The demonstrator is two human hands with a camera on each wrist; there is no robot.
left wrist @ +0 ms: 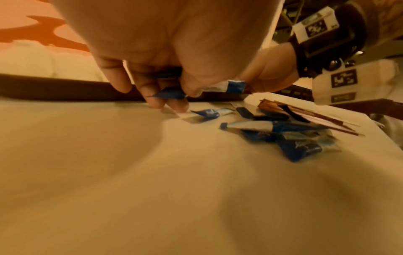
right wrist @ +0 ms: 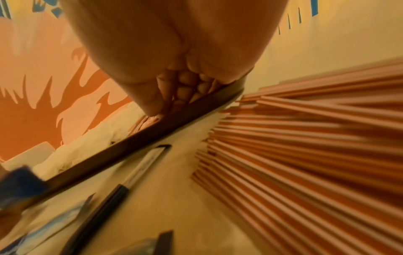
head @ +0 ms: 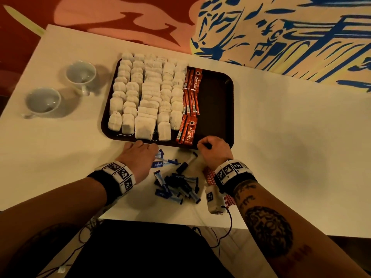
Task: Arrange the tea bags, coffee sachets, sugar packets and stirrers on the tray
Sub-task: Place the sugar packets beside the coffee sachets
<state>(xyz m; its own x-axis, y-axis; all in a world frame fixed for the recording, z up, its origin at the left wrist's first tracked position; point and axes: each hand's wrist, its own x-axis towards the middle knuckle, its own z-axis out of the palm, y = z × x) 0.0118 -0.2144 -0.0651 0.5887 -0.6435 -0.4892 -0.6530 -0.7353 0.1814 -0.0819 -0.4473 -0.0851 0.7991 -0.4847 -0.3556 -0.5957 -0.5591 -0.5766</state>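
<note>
A dark brown tray point(head: 216, 109) holds rows of white tea bags point(head: 146, 93) on its left and a column of red coffee sachets point(head: 190, 97) in the middle; its right part is bare. My left hand point(head: 140, 152) is just in front of the tray and grips a few blue sugar packets point(left wrist: 220, 87) in curled fingers point(left wrist: 152, 101). More sugar packets point(head: 178, 181) lie heaped on the table between my wrists. My right hand point(head: 210, 144) is curled into a fist against the tray's front rim point(right wrist: 152, 131), with nothing seen in it. Orange stirrers point(right wrist: 305, 146) lie fanned under my right wrist.
Two grey cups point(head: 81, 74) point(head: 43, 101) stand on the white table point(head: 291, 137), left of the tray. The table's near edge runs just behind the packet heap. A patterned orange and blue wall lies beyond the table.
</note>
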